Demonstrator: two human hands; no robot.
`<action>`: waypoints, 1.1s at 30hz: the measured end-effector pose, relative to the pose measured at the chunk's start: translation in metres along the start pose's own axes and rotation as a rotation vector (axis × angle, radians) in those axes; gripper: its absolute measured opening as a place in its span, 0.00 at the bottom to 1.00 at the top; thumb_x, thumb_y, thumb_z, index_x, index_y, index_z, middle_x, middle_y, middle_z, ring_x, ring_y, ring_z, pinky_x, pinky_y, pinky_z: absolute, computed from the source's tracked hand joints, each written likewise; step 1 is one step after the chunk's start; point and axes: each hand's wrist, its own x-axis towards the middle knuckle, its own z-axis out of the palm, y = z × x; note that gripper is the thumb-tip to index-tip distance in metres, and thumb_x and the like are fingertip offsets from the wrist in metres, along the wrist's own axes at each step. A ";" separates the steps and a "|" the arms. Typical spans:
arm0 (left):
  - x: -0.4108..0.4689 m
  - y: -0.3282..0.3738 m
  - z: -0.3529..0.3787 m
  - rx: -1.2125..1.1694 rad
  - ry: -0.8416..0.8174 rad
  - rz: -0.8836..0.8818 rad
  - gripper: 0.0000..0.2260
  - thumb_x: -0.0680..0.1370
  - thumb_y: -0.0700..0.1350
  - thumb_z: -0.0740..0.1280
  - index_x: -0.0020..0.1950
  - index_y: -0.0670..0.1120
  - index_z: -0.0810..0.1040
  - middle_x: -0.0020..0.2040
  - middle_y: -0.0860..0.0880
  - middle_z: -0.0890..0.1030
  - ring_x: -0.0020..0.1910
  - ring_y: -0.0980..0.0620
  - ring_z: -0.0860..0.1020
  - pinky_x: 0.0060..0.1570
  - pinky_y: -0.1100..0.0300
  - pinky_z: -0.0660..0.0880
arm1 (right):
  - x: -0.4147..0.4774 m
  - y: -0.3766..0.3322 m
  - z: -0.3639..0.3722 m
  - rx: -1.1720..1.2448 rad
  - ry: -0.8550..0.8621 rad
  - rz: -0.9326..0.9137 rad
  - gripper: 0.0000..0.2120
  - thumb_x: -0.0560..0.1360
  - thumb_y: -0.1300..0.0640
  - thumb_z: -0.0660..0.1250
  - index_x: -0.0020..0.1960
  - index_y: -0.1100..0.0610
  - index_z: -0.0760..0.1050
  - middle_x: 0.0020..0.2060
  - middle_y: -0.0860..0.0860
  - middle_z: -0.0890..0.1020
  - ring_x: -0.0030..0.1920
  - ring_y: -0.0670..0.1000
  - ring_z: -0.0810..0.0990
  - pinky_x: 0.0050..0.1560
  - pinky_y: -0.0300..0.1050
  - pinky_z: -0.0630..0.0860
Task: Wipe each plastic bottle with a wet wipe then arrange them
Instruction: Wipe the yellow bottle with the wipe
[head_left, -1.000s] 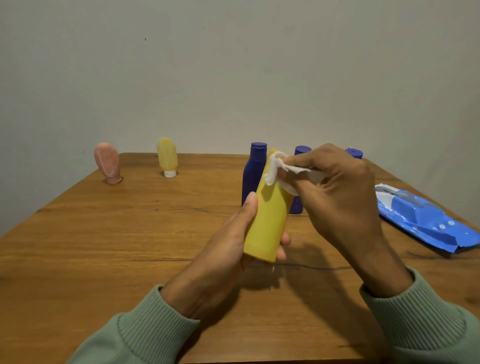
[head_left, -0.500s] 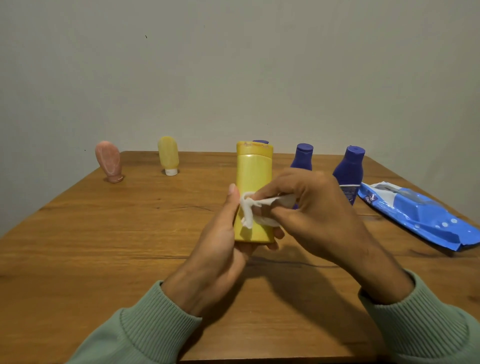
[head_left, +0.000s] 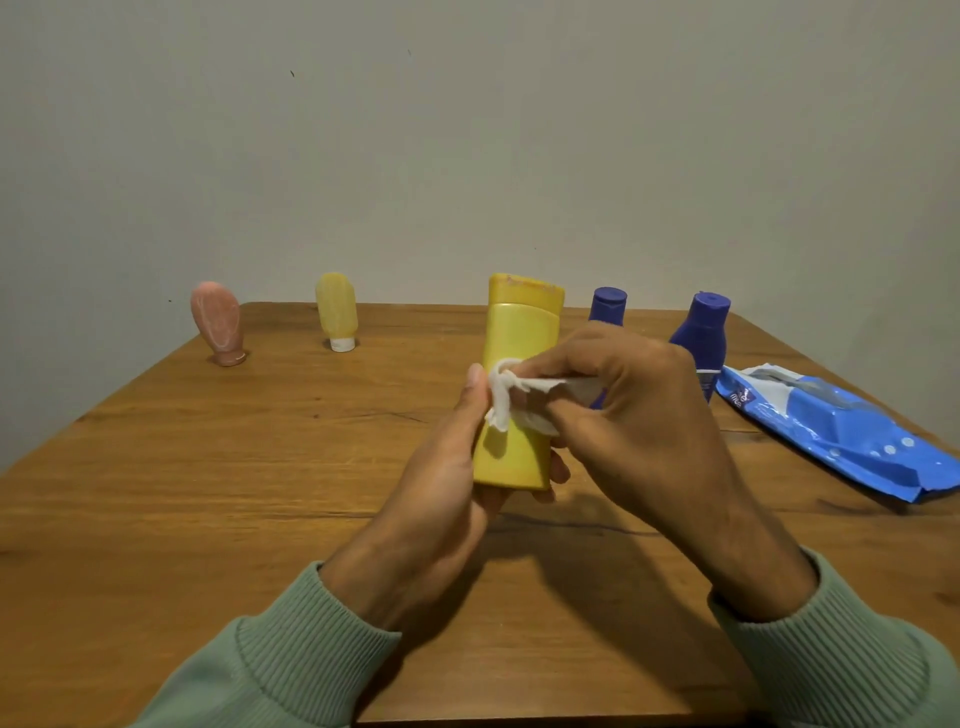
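Left hand (head_left: 447, 483): fingers and thumb wrapped round the lower body of the yellow bottle (head_left: 519, 332), thumb up its left edge, fingertips showing past the right side. I hold the bottle upright above the wooden table (head_left: 208, 493), flip-cap on top, base clear of the wood.

Right hand (head_left: 639, 415): pinching a crumpled white wet wipe (head_left: 501, 395) between thumb and fingers, and pressing it against the front of the bottle at about mid-height. The wipe touches my left thumb tip.

Around: two dark blue bottles standing behind my right hand. The nearer-centre one (head_left: 607, 306) shows little more than cap and shoulder; my knuckles cover the rest. The right one (head_left: 698, 327) is hidden at its lower left by the same hand. Just right of it a blue wet wipes pack (head_left: 841, 436) lies flat, its flap peeled back.

Far left of the table, well apart from the rest: a pink squeeze tube (head_left: 218, 322) and a pale yellow squeeze tube (head_left: 336, 306), each standing on its cap, near the back edge.

Green ribbed sleeves (head_left: 291, 654) at both wrists. Plain grey wall (head_left: 467, 130) behind.
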 end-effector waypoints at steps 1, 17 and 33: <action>0.000 -0.002 0.001 0.033 -0.016 0.001 0.20 0.80 0.59 0.55 0.55 0.51 0.83 0.50 0.41 0.84 0.43 0.44 0.81 0.45 0.46 0.75 | 0.000 0.002 -0.001 0.005 0.058 -0.023 0.10 0.71 0.61 0.71 0.51 0.54 0.81 0.44 0.44 0.80 0.45 0.39 0.77 0.45 0.28 0.73; -0.006 -0.003 0.005 0.191 -0.065 0.013 0.23 0.78 0.61 0.55 0.62 0.48 0.77 0.48 0.40 0.83 0.44 0.43 0.80 0.47 0.46 0.74 | 0.004 0.009 -0.004 -0.025 0.201 -0.073 0.10 0.71 0.63 0.71 0.53 0.56 0.81 0.44 0.48 0.81 0.44 0.39 0.76 0.46 0.25 0.71; -0.009 -0.001 0.007 0.545 -0.082 0.126 0.21 0.77 0.64 0.51 0.56 0.54 0.76 0.47 0.48 0.83 0.43 0.51 0.82 0.46 0.54 0.80 | 0.004 0.005 -0.009 -0.149 0.128 -0.160 0.12 0.73 0.58 0.65 0.55 0.52 0.80 0.45 0.47 0.75 0.44 0.44 0.73 0.44 0.50 0.74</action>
